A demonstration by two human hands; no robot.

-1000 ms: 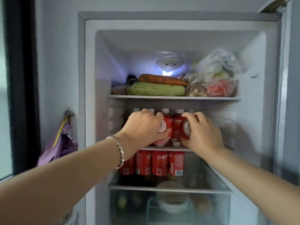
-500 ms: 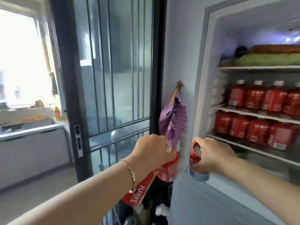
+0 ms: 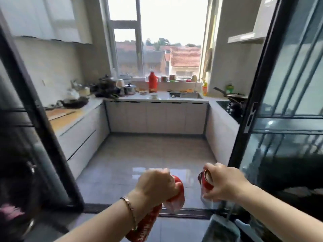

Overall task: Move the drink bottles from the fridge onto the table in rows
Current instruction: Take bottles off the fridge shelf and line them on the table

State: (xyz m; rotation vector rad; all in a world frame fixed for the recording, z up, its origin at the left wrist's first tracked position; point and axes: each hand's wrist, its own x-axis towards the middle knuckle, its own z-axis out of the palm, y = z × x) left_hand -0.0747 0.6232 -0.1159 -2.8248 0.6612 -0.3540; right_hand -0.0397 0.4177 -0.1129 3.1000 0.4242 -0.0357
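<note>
Two hands are held low in front, each curled round red drink bottles. The left hand [image 3: 155,186], with a bracelet [image 3: 130,209] on its wrist, grips two: an upper bottle [image 3: 177,196] that sticks out past the fingers, and a lower bottle [image 3: 148,222] that slants down under the wrist with white lettering on its label. The right hand [image 3: 225,184] grips a right bottle [image 3: 206,185] by its top end, base hanging down. All three hang over the floor [image 3: 153,154] at a kitchen doorway, between a black door frame [image 3: 43,128] and a glass door [image 3: 279,102]. Beyond lie a counter [image 3: 188,101] with a pan [image 3: 75,102] and a red flask [image 3: 153,82], then a window [image 3: 171,32].
</note>
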